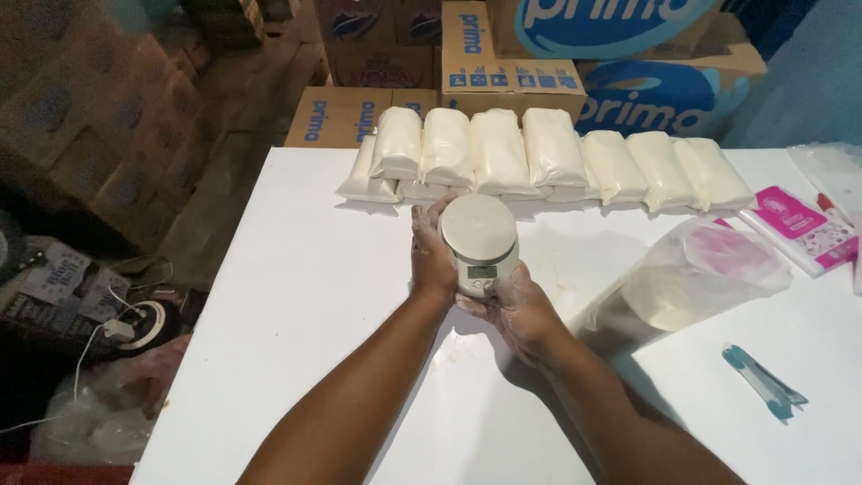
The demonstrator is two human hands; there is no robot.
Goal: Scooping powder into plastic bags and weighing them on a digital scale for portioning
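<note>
I see the left hand (pixel 432 256) cupping the kitchen scale (pixel 479 240) — right hand (pixel 514 307) under its front, fingers curled.

Dim storeroom around a white table

The white table (pixel 296 296) fills the near and right scene, brightly lit. Stacked cardboard boxes (pixel 503 63) rise at its far edge, more cartons (pixel 99 117) recede in shadow on the left, and a blue wall (pixel 808 81) stands far right.
</note>
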